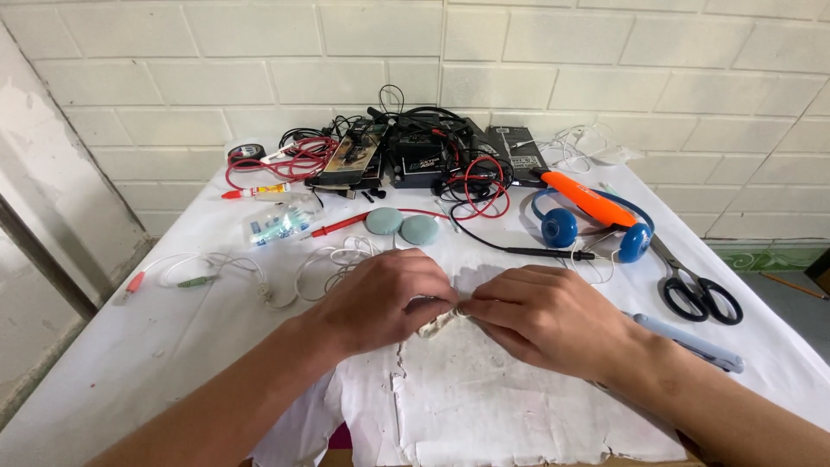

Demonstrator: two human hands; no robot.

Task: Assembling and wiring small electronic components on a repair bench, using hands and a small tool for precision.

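Head view: I am pinching a small pale part (439, 322) between both my left hand (380, 298) and right hand (540, 316); gripping too hard could crack it.

Colours on the work surface

White table cover (130, 363); blue headphones (596, 227) under an orange tool (588, 199); two pale grey-green ear pads (402, 225); red leads (285, 164); black-handled scissors (700, 294); light blue handle (687, 342); white cables (328, 264); off-white piece (437, 323).

Scissors (699, 290) right — headphones (595, 227) behind.
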